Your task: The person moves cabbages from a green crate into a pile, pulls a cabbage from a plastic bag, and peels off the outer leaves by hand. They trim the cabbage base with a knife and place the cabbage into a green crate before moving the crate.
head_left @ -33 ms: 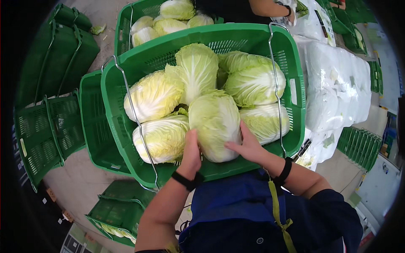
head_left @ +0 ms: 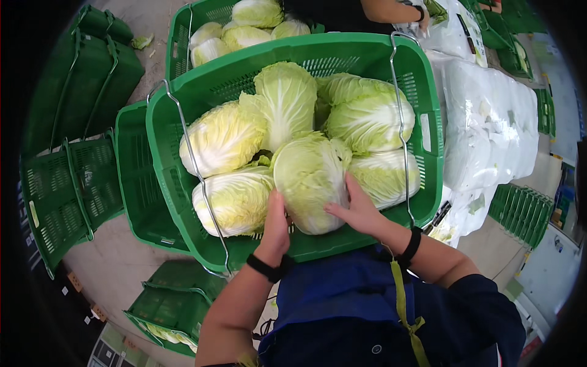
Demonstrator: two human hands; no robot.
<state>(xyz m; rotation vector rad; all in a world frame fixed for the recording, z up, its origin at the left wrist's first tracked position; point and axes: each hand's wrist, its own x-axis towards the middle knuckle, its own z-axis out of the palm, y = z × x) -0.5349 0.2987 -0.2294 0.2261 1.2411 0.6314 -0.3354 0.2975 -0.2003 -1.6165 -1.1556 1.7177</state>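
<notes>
Both hands are around a pale green napa cabbage [head_left: 310, 180] at the near side of a green plastic crate [head_left: 287, 254]. My left hand [head_left: 276, 223] presses its left side, fingers mostly hidden by the cabbage. My right hand [head_left: 358, 211] holds the right side, thumb lying across the leaves. Around it in the crate rest more napa cabbages: a yellowish one [head_left: 223, 137] at left, one below it [head_left: 235, 205], an upright one [head_left: 286, 101] at the back, and others [head_left: 370, 119] at right. Two wire handles [head_left: 400, 110] cross the crate's ends.
A second crate of cabbages [head_left: 177, 46] stands beyond, beside another person's arm [head_left: 391, 11]. White plastic-wrapped bundles [head_left: 489, 122] lie at the right. Green crates [head_left: 70, 189] stand at left, and another crate [head_left: 174, 300] holding leaves sits on the floor at lower left.
The held cabbage has turned slightly between my hands, its leaves showing differently on the upper right. My hands have barely shifted.
</notes>
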